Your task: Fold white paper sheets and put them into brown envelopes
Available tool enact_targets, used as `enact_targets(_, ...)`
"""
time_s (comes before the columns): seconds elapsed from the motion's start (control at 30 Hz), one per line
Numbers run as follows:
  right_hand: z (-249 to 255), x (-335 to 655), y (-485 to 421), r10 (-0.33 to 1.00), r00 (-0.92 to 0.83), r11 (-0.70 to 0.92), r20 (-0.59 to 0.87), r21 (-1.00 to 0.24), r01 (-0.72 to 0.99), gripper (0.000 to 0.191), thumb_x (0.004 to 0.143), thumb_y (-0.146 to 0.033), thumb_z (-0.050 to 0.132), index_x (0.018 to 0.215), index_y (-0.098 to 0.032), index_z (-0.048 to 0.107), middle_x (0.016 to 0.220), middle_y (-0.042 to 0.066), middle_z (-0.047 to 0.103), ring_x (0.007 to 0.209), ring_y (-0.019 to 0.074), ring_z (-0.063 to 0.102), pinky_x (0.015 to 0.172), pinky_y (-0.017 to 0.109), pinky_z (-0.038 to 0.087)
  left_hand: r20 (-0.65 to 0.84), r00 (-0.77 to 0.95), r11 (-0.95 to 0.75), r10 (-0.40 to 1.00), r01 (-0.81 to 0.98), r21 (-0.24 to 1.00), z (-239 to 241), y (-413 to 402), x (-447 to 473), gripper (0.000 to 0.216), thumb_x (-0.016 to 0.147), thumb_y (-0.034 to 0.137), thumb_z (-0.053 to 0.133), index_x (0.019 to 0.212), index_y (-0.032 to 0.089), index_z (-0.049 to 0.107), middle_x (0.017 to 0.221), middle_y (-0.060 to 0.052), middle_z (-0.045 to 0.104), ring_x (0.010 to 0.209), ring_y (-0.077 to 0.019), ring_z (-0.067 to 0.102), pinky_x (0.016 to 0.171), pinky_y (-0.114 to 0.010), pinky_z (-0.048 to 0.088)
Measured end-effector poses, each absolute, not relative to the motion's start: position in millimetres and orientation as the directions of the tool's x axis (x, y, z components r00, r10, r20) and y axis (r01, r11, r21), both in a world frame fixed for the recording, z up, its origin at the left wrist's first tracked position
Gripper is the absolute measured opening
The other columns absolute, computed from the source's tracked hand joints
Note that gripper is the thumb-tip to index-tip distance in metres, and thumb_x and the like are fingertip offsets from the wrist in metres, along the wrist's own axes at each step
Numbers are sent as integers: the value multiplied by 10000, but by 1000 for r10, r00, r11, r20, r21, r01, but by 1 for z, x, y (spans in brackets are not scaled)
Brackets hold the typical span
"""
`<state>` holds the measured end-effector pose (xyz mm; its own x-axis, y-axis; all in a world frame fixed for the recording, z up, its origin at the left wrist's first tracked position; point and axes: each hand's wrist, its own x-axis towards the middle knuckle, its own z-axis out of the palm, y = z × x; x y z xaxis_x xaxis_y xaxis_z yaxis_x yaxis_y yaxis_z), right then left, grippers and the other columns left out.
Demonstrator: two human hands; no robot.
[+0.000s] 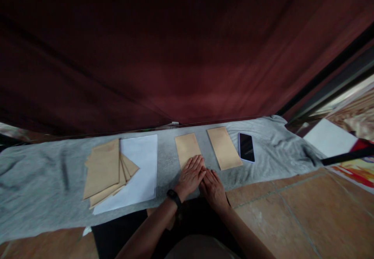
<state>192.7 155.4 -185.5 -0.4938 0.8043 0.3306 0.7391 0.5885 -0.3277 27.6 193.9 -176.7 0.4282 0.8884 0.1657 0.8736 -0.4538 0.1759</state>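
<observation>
A brown paper envelope (187, 146) lies on the grey cloth in front of me. My left hand (191, 175), with a dark band on its wrist, rests flat on the envelope's near end, fingers stretched out. Close against it on the right is my right hand (212, 185), palm down with its fingers extended, at the envelope's near right corner. The two hands touch at the thumbs, and together they hide the envelope's near edge. To the right a second brown envelope (224, 148) lies by itself, untouched.
A phone (247, 147) lies right of the second envelope. On the left, several fanned brown envelopes (103, 165) partly cover white paper (142, 165). The grey cloth (274, 149) runs along a dark red upright surface (187, 75). Tiled floor (292, 208) shows at the near right.
</observation>
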Motion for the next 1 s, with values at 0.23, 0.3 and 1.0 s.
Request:
enact_targets(0.23,-186,190,155,833,-421,543,360,-380,749,482,982,-180,455,1461,-134,486,1381,140,619,1348,240,520,1170,478,384,154,392,-416,907,891,181,-180,220,28,584,1045,437,289,1523,107,353,1620,-115,324,1522,-212,224,1256,-426,191)
enact_targets(0.3,-184,189,155,832,-416,543,367,-382,748,509,983,-179,450,1491,-149,448,1407,129,601,1350,236,519,1171,474,383,154,376,-400,914,899,178,-180,227,29,592,1041,433,294,1522,92,350,1624,-123,313,1528,-218,203,1258,-428,182)
enact_targets(1.0,-179,189,157,830,-431,549,352,-385,742,503,978,-171,430,1480,-176,462,1458,116,556,1341,247,527,1163,481,394,207,98,-137,973,974,182,-192,276,-5,647,1008,409,321,1562,82,247,1606,-174,324,1509,-266,262,1231,-473,225)
